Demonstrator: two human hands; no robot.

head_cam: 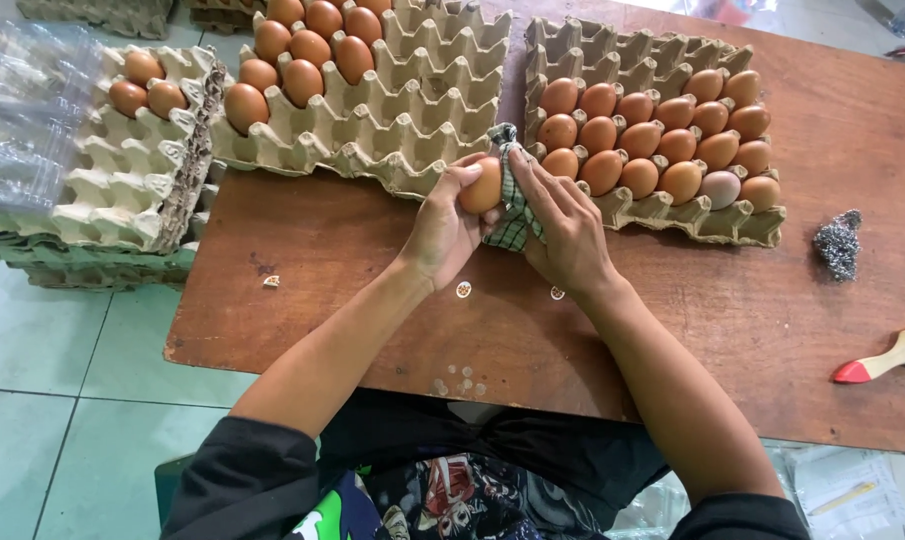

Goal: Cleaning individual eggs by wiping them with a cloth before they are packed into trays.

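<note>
Left hand [440, 228] is gripping a brown egg [483, 187] over the counter [352, 300]; right hand [564, 232], just beside it, is pressing a green checked cloth [512, 225] against it; grey pulp egg trays [422, 95] are lying just beyond both hands; small round white stickers [463, 289] are lying just below the wrists.

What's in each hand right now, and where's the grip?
Left hand holds a brown egg around its side in the fingers; right hand presses a green checked cloth against it.
</note>
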